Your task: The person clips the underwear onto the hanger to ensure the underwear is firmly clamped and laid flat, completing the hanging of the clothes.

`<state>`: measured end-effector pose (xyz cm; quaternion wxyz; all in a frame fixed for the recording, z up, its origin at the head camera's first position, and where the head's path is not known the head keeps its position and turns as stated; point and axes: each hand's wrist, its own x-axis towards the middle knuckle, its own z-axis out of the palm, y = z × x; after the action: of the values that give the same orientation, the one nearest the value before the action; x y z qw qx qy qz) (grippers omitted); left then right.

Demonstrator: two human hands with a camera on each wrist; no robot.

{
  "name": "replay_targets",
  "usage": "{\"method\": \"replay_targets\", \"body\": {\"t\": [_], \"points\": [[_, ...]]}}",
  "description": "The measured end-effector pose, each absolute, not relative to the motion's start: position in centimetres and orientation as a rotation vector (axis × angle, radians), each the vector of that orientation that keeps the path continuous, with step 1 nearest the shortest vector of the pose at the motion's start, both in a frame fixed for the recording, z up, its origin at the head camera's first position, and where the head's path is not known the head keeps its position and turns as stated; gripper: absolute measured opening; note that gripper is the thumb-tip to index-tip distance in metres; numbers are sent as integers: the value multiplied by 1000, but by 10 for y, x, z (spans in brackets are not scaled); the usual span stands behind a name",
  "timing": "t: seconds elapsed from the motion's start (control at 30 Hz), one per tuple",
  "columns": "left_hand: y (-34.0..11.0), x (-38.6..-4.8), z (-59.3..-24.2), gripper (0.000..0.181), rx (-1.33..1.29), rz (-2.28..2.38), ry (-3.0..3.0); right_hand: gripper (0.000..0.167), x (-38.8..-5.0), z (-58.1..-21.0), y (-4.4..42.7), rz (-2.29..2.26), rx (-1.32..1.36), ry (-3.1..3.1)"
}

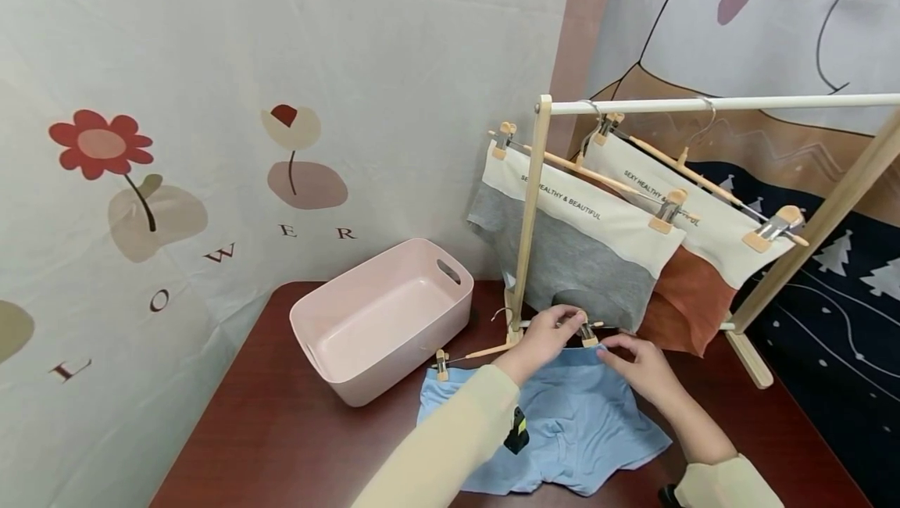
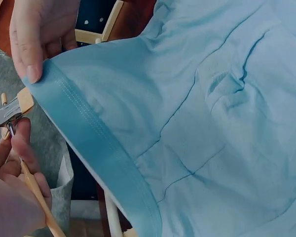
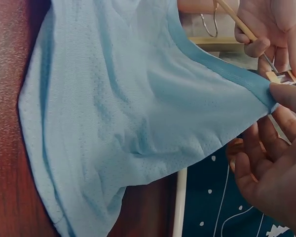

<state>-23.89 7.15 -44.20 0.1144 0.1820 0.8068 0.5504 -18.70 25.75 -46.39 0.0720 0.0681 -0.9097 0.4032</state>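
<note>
Light blue boxer briefs (image 1: pixel 562 414) lie on the table, waistband toward the rack. My left hand (image 1: pixel 548 338) grips the near end of a wooden clip hanger (image 2: pixel 35 190) and its metal-and-wood clip (image 2: pixel 12 109). Between thumb and fingers, my right hand (image 1: pixel 643 367) pinches the waistband corner (image 3: pixel 266 96) right beside that clip. In the left wrist view the clip's tip stands at the edge of the cloth; whether it bites the fabric I cannot tell. The hanger's other clip (image 1: pixel 441 365) sits at the waistband's left end.
A pink plastic basket (image 1: pixel 380 320) stands left of the briefs on the dark red table (image 1: pixel 232 430). Behind my hands is a wooden rack with a white rail (image 1: pixel 633 106). From it hang grey briefs (image 1: pixel 562 234) and rust-brown briefs (image 1: pixel 689 297), both with cream waistbands.
</note>
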Motion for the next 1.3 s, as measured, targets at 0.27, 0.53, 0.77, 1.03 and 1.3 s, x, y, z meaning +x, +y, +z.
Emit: {"method": "replay_targets", "body": {"t": [0.27, 0.53, 0.77, 1.03, 1.3], "points": [[74, -240, -447, 33, 491, 1656, 2336, 12, -189, -459, 261, 1197, 79, -2644], [75, -239, -446, 31, 426, 1673, 2300, 12, -185, -458, 271, 1109, 53, -2635], [76, -239, -445, 31, 436, 1639, 2311, 20, -184, -456, 276, 1136, 44, -2658], [77, -236, -448, 25, 574, 1431, 2508, 19, -183, -456, 276, 1144, 45, -2652], [76, -234, -451, 18, 557, 1445, 2590, 19, -184, -459, 273, 1146, 76, -2640]]}}
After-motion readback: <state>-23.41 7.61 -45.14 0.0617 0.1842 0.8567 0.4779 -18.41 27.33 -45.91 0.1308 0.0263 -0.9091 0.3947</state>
